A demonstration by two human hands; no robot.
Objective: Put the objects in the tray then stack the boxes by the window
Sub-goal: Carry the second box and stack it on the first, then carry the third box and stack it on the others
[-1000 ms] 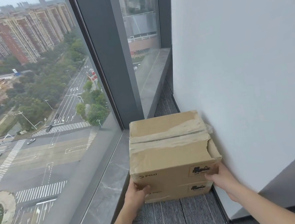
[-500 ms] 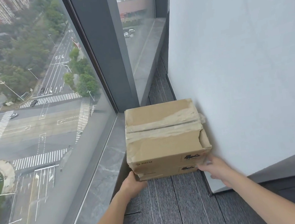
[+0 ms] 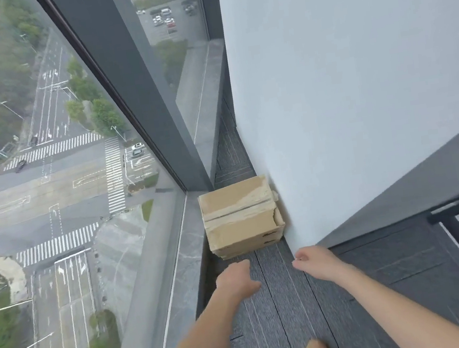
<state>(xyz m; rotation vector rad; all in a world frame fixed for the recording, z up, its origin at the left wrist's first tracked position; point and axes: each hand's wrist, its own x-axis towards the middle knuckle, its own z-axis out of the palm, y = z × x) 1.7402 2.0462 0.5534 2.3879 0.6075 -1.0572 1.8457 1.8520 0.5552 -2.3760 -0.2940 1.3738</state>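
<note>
While the boxes (image 3: 242,219) sit stacked on the floor in the corner between window (image 3: 74,166) and wall (image 3: 355,67), both hands hover apart, grip loose and empty: left hand (image 3: 236,280), right hand (image 3: 316,262). Check edges sit flush before stepping away.

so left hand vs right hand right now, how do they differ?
The left hand sits nearer the window sill; the right hand sits nearer the white wall. The left hand shows its back with fingers pointing towards the stacked cardboard boxes; the right hand's fingers curl loosely, pointing left. Both hold nothing and hover over the carpet, clear of the boxes.
</note>
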